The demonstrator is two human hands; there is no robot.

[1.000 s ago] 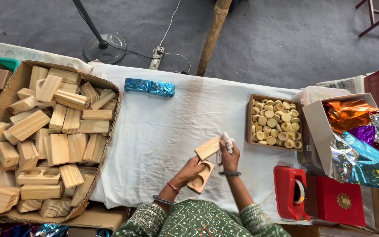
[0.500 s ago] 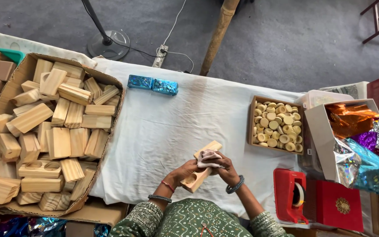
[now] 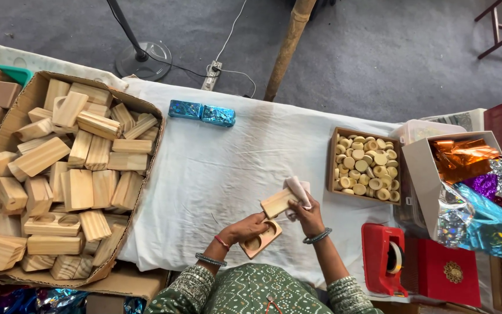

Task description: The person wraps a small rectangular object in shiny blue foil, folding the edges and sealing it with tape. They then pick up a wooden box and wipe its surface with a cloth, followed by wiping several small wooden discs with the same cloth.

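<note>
Holding a hinged pine block (image 3: 269,221) open between both hands, just above the white tablecloth (image 3: 216,168) and near its front edge. Left hand (image 3: 250,227) closed around the lower half, round hollows facing up; right hand (image 3: 306,214) pinching a small pale cloth (image 3: 297,191) against the raised upper half. Both grips firm and full, nothing slack.

Taking the block as the landmark: just to its right, a shallow wooden tray (image 3: 330,168) packed with small cream discs (image 3: 366,166). Further right of that, a red tape dispenser (image 3: 383,256), a flat red box (image 3: 445,268) with a gold ornament, and an open white carton (image 3: 422,168) stuffed with orange, purple and blue foil sheets (image 3: 477,186). Well to the block's left, a big cardboard box (image 3: 146,116) heaped with more pine blocks (image 3: 76,174), some showing the same round recesses. Beyond the block, toward the far edge of the cloth, two blue foil-wrapped blocks (image 3: 201,113) lying end to end. On the grey floor past the table, a stand base (image 3: 143,60), a power strip (image 3: 211,75) and a wooden pole (image 3: 289,43).

Judging by the cloth on the wood, wiping looks to be the step: best done with the lower half kept steady in the left palm, cloth pressed flat, strokes running with the grain and into each hollow, hinge not forced wider.
</note>
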